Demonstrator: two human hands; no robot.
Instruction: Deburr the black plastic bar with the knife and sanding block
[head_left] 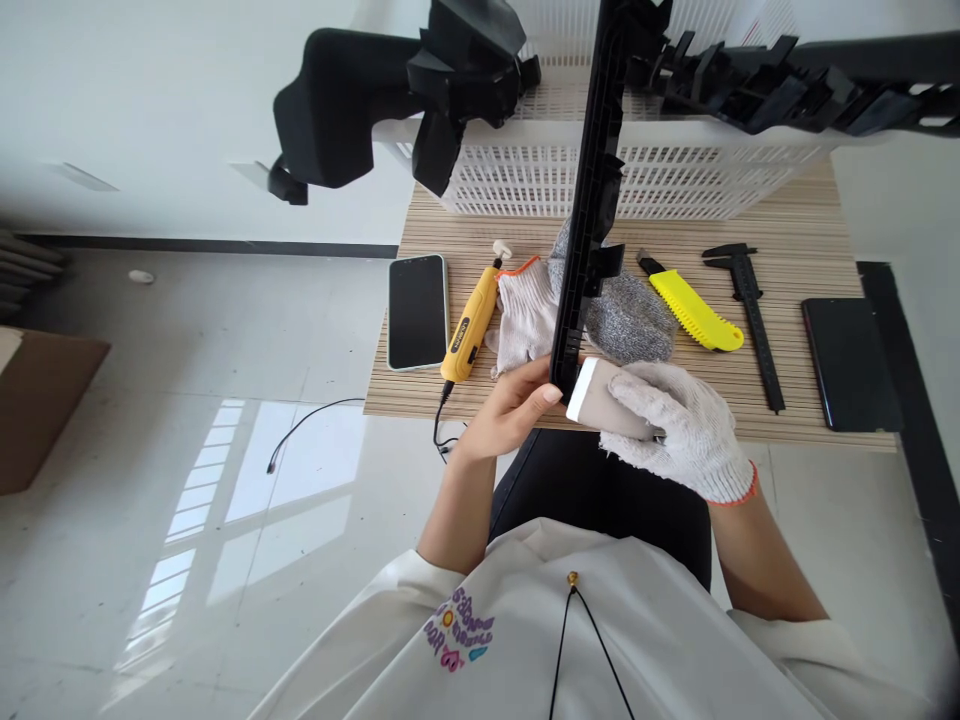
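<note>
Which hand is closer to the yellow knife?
Right: the right hand is just below the yellow knife in the picture; the left hand is farther away, down and left.

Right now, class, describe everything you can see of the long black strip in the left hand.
The long black strip looks like moulded plastic, narrow and straight, with tabs along its right edge. It slants upward, crossing in front of the white basket, to the picture's top edge. The bare left hand grips its lower end; the beige-and-white object in the gloved right hand sits close by, contact unclear.
</note>
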